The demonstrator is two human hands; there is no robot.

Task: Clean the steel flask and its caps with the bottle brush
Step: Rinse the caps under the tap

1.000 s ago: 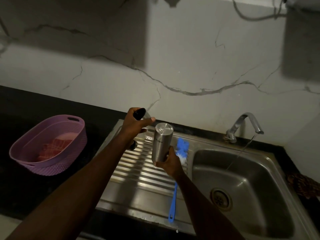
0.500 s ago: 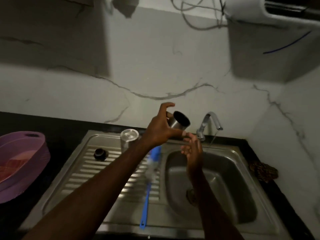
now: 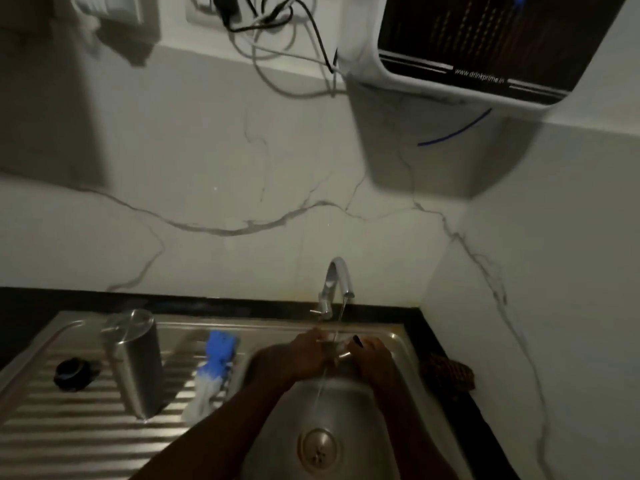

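While water runs from the curved chrome tap [image 3: 337, 285], both hands meet under the stream over the steel sink basin [image 3: 391, 420]. Her left hand [image 3: 306, 355] and right hand [image 3: 372, 356] grasp a small steel cup-shaped cap [image 3: 337, 351] between them, fingers curled round it. Left of the left hand lies the blue-handled bottle brush [image 3: 213, 368], then the tall steel flask [image 3: 135, 362] standing upside down, and farthest left a small black stopper cap [image 3: 72, 372].
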